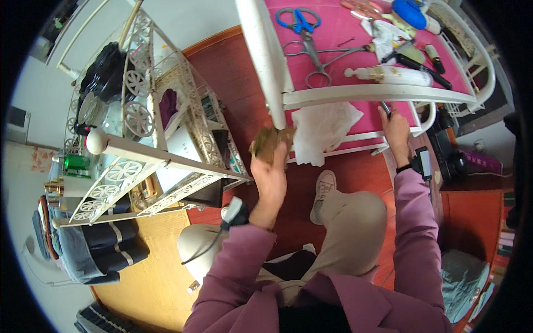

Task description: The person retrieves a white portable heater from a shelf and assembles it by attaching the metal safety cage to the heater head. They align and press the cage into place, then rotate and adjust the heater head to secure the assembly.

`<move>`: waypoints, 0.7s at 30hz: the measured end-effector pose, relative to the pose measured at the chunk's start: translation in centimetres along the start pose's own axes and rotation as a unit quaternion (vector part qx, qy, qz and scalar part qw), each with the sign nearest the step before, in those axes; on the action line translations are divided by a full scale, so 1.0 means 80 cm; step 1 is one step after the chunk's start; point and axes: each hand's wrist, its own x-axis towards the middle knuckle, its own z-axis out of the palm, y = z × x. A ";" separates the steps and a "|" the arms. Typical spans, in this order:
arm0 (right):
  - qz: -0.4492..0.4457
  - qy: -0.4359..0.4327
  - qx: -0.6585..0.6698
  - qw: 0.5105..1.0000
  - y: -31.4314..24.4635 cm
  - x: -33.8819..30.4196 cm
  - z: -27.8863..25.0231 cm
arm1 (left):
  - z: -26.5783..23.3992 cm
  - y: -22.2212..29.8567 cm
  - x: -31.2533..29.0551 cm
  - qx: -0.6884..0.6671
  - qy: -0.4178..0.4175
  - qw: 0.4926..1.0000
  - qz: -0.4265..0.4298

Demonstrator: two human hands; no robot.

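My left hand is closed round a crumpled brown cloth and presses it to the lower part of a white metal cart leg. Under the cart's white top rail, my right hand reaches to the lower pink shelf. Its fingers are closed on a small dark, shiny thing, partly hidden, whose kind I cannot make out. Between the hands a thin white sheet hangs over the lower shelf's edge.
On the pink top lie blue-handled scissors, metal clamp-like scissors, a white bottle and several small items. An ornate cream metal rack stands left, holding a black bag and a green bottle. Dark clothes lie below.
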 end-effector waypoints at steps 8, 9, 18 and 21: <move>-0.007 -0.043 0.122 0.992 0.001 0.033 0.067 | -0.116 -0.132 -0.091 0.089 0.006 0.967 -0.238; -0.037 -0.035 0.125 0.991 0.000 0.033 0.072 | -0.125 -0.137 -0.091 0.145 -0.003 0.953 -0.265; -0.058 -0.273 0.244 0.929 -0.112 -0.063 -0.094 | -0.169 0.046 -0.094 0.472 -0.312 0.799 -0.204; -0.259 -0.450 0.252 0.816 -0.175 -0.138 -0.137 | -0.188 0.110 -0.111 0.506 -0.340 0.769 -0.195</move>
